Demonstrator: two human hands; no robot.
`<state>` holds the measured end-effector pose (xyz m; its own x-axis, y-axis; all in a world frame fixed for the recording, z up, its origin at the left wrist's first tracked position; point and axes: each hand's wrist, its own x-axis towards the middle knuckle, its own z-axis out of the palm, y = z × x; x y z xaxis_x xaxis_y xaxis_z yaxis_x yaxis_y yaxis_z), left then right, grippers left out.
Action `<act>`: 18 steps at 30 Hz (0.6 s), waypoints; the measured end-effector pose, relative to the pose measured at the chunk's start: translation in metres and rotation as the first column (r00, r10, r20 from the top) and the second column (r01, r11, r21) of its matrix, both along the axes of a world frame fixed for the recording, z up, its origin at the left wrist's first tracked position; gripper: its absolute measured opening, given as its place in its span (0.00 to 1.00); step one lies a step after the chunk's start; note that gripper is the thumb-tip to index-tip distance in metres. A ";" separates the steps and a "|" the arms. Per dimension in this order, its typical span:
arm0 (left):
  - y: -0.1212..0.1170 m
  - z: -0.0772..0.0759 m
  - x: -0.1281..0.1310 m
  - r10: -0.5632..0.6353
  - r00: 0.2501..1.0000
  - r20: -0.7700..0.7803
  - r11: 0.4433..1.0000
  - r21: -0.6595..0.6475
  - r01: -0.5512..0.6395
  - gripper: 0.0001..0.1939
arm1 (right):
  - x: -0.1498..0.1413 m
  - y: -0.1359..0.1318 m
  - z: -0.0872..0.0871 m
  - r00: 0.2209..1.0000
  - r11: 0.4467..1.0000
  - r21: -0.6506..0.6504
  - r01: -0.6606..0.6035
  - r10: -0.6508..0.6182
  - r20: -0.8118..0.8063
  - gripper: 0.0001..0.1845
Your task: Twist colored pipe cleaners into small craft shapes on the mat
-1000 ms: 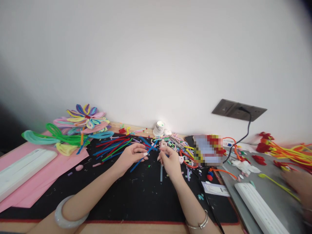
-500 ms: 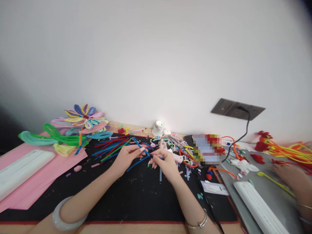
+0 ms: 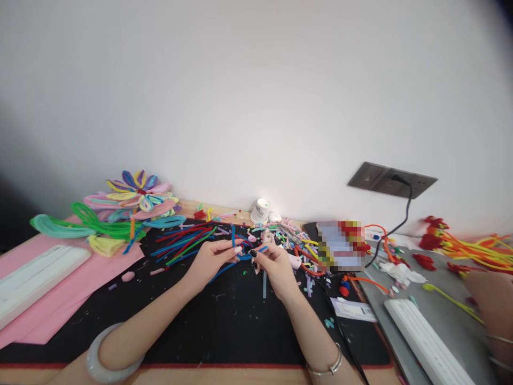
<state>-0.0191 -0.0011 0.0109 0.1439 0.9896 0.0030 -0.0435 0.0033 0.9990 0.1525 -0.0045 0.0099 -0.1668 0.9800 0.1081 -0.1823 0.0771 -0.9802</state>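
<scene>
Between my two hands, above the black mat (image 3: 224, 326), is a blue pipe cleaner (image 3: 233, 234). My left hand (image 3: 214, 259) pinches it, and one end sticks up past the fingertips. My right hand (image 3: 274, 267) is closed in a pinch on another part of the blue pipe cleaner, which shows between thumb and forefinger. The fingers hide some of its bend. Just left of my left hand, red, blue and green pipe cleaners (image 3: 180, 243) lie in a loose bunch. Cut pipe cleaner scraps (image 3: 308, 283) are scattered beyond and beside my right hand.
A pipe-cleaner flower (image 3: 140, 195) and green loops (image 3: 96, 224) lie at the back left. White power-strip-like bars (image 3: 38, 286) (image 3: 425, 339) flank the mat. A paper cup (image 3: 260, 211) stands by the wall. A black cable (image 3: 340, 326) crosses the mat. Another person's arm (image 3: 491, 305) reaches in at right.
The blue pipe cleaner's free end has swung from slanting left to upright. My right hand has turned slightly and shifted a little right. The other person's hand has moved nearer the right edge.
</scene>
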 end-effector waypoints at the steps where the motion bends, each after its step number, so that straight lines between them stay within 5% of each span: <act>1: 0.000 0.000 0.000 -0.015 0.999 -0.049 0.999 0.029 0.017 0.15 | 0.000 0.001 0.000 1.000 1.000 0.001 0.016 -0.016 0.012 0.02; 7: -0.001 0.002 -0.001 -0.129 0.928 -0.350 0.950 0.224 0.217 0.12 | 0.001 0.002 0.000 0.997 0.998 0.020 0.051 -0.052 0.054 0.02; 18: -0.002 -0.002 -0.001 -0.176 0.802 -0.570 0.893 0.250 0.373 0.15 | 0.001 0.002 0.000 0.998 0.998 -0.064 0.028 -0.025 0.052 0.08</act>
<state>-0.0204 -0.0033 0.0085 0.4865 0.8574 0.1681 0.4314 -0.4030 0.8072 0.1531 -0.0024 0.0104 -0.1446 0.9888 0.0367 -0.1307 0.0177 -0.9913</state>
